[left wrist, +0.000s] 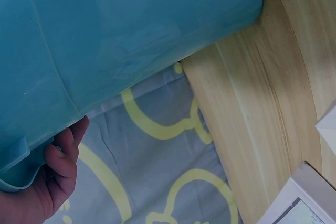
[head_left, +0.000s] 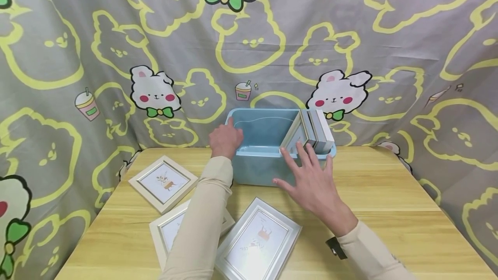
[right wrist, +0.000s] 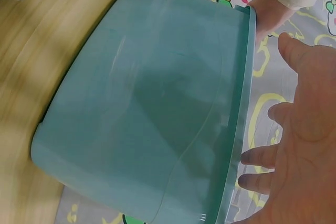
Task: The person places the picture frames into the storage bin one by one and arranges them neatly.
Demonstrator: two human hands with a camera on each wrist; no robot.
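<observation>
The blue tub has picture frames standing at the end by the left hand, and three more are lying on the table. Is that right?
Not quite: the head view shows the standing frames at the blue tub's end by the right hand. Three more frames do lie on the table.

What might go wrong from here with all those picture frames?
The frames inside the blue bin stand grouped at its right end, with open space on their left, so they might topple that way. The left hand grips the blue bin, so a sudden tug could jolt them. The left sleeve crosses above a pale frame and could nudge it.
</observation>
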